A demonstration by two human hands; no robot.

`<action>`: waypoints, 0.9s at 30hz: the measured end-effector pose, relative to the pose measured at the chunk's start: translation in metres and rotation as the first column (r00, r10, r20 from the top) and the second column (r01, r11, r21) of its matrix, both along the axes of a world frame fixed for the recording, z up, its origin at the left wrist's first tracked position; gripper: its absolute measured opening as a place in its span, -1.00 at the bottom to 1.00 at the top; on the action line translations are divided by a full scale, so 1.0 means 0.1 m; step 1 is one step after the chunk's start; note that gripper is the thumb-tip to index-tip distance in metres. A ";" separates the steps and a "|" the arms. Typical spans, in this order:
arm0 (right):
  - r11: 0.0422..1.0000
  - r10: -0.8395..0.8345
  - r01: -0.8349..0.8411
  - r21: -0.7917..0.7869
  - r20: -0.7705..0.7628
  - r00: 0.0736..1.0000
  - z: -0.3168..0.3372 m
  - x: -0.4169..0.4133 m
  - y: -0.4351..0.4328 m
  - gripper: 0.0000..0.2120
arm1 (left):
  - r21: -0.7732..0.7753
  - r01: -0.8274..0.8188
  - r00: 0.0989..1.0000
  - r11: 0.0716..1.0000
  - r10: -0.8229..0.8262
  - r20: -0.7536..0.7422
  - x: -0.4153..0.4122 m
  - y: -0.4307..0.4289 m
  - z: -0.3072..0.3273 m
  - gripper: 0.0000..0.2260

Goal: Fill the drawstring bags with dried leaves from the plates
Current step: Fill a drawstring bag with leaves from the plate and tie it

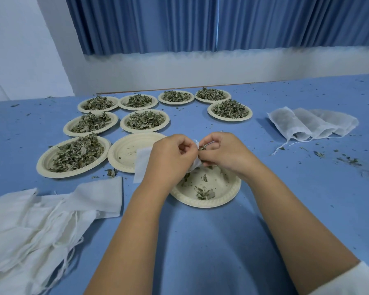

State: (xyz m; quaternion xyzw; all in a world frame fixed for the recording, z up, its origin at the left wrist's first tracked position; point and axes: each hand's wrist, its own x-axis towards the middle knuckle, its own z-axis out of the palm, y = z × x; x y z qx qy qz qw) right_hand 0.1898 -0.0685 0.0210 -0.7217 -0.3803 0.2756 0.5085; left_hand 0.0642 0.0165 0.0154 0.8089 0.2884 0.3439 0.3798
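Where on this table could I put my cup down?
Bare table lies right of the right forearm, nearer than the filled bags, apart from crumbs. Another gap: between the far-right plate and those bags. The left is crowded: leaf plates, empty bags.

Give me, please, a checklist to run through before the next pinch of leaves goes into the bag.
1. White fabric drawstring bag held by left hand: ok.
2. Bag mouth open: cannot tell, fingers hide it.
3. Right hand pinches dried green leaves at the bag's top: ok.
4. Round beige paper plate lies under both hands for spills: ok.
5. Leaves remain on that plate: ok, a few clumps.
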 end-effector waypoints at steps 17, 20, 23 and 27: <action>0.990 0.015 0.015 0.138 -0.211 0.977 -0.04 0.00 0.05 -0.90 | -0.079 -0.017 0.997 0.997 0.023 0.071 -0.02 0.05 0.01 -0.90; 0.995 -0.034 0.042 0.088 -0.088 0.996 -0.06 -0.05 0.06 -0.85 | -0.059 -0.016 0.996 0.998 0.021 0.085 0.00 0.04 0.02 -0.91; 0.995 -0.076 0.077 0.071 -0.015 0.997 -0.09 -0.10 0.07 -0.91 | -0.096 0.004 0.996 0.995 0.005 0.094 0.00 0.05 0.02 -0.90; 0.988 -0.079 0.104 0.116 -0.200 0.977 -0.07 -0.10 0.09 -0.87 | -0.191 0.055 0.989 0.980 -0.027 0.146 -0.02 0.07 0.03 -0.88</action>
